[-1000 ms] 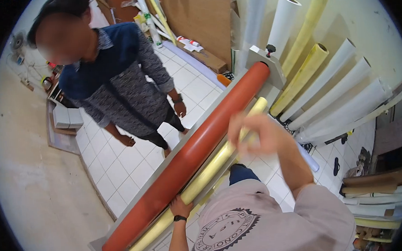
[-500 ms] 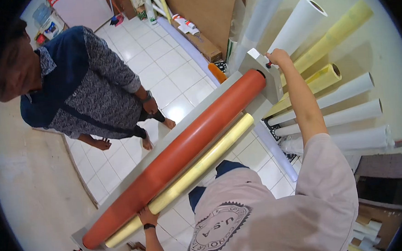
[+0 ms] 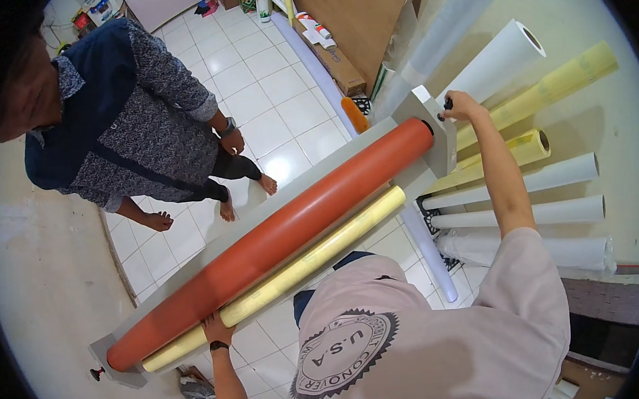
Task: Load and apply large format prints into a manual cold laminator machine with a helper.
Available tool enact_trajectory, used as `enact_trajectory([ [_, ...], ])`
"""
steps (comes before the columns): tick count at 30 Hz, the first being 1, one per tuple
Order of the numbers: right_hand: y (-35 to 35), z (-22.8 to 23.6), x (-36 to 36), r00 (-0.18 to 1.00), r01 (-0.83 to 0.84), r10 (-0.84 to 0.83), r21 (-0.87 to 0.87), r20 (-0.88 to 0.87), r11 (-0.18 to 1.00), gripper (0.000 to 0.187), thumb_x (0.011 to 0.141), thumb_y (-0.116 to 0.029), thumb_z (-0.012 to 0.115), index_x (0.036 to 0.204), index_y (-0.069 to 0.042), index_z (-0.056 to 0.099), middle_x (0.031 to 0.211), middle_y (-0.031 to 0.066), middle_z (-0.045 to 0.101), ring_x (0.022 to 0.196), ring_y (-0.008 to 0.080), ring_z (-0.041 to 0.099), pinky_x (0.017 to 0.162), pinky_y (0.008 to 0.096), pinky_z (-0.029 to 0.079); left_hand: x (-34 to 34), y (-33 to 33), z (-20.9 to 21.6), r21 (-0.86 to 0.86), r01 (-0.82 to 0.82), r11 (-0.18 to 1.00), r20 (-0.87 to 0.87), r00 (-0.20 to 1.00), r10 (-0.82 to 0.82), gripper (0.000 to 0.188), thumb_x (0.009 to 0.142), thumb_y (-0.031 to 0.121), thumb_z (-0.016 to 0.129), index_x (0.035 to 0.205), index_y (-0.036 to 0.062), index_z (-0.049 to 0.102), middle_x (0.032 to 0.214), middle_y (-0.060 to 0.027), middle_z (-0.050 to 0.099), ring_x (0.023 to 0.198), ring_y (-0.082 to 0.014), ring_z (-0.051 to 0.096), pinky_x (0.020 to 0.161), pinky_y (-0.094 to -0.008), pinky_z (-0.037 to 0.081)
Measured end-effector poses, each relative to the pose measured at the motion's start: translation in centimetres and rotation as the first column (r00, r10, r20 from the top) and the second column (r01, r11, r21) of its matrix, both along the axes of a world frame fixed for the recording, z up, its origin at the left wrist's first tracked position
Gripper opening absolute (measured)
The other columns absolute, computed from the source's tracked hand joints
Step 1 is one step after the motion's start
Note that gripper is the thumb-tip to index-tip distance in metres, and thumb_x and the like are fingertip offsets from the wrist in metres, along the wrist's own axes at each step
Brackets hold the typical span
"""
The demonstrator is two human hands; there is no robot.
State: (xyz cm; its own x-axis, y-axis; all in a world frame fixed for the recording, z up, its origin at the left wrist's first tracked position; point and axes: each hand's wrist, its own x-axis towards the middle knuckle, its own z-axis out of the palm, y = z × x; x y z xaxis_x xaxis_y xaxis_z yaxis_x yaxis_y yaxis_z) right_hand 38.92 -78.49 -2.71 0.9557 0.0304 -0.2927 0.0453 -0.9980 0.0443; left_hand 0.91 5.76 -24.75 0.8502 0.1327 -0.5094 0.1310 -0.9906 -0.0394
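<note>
Yellow roll point(image 3: 301, 265) parallels red roller point(image 3: 274, 242); left hand point(image 3: 216, 330) on it, grip unclear. Right hand point(image 3: 464, 106) grips black knob point(image 3: 447, 104) at roller's right end.

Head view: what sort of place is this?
Probably a small print or laminating workshop: long red roller, yellow roll beside it, white rolls standing by the wall.

Location: small workshop; evidence: machine point(image 3: 444, 151) with red roller point(image 3: 278, 238), white and yellow rolls point(image 3: 490, 65) standing along wall point(image 3: 607, 123), tiled floor point(image 3: 271, 133)
</note>
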Motion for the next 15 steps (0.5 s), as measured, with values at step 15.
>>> enact_trajectory([
  [15, 48.1, -4.3, -24.6, 0.702, -0.419, 0.707, 0.748, -0.093, 0.515, 0.036, 0.077, -0.017, 0.075, 0.107, -0.001, 0.065, 0.105, 0.0202, 0.067, 0.099, 0.0359, 0.065, 0.089, 0.0433, 0.052, -3.3, 1.2, -4.2, -0.229, 0.033, 0.973, 0.285, 0.958, 0.035, 0.063, 0.077, 0.037, 0.07, 0.133, 0.0137, 0.053, 0.132, -0.0202, 0.056, 0.125, -0.0386, 0.05, 0.109, -0.0547, 0.033],
])
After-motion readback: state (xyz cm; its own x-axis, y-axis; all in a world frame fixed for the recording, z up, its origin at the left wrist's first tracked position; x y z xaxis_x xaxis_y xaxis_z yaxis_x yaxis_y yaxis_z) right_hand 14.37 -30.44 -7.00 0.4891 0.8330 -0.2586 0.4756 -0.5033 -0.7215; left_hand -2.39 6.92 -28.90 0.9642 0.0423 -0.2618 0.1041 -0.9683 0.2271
